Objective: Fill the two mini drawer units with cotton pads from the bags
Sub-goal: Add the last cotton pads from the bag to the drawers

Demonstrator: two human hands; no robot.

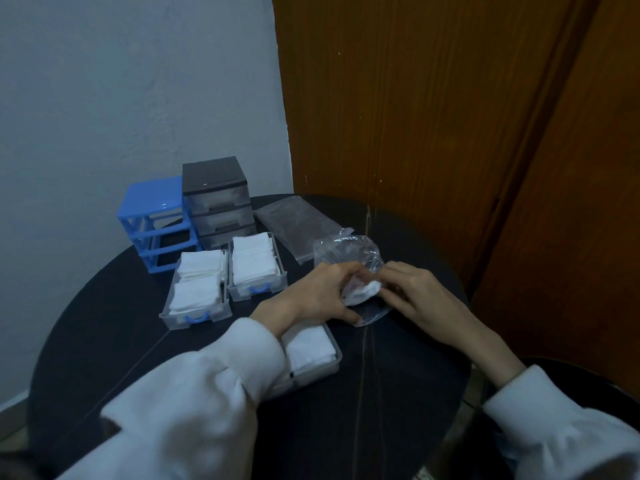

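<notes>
**A:** ok so where's the stuff sitting rn?

**B:** the clear bag (348,259) is lying on the round dark worktop (398,375), right of centre, with a small wad of pads (363,292) showing at its near end. Both hands are working on it: left hand (317,294) is curling its fingers round the bag's near edge, right hand (414,289) is pinching at the pads from the other side. So each grip is closing on something, neither is loose.

**A:** and the drawers?

**B:** three clear drawers are sitting out on the worktop, all holding white pads. Left drawer (195,292) and middle drawer (256,266) are lying side by side, blue handles facing the person. Near drawer (311,351) is partly hiding under the left sleeve (207,393). Behind them the blue unit (156,220) is standing with its slots open, touching the dark unit (216,199), whose drawers are in. A flat bag (294,223) is lying just beyond the clear one.
</notes>
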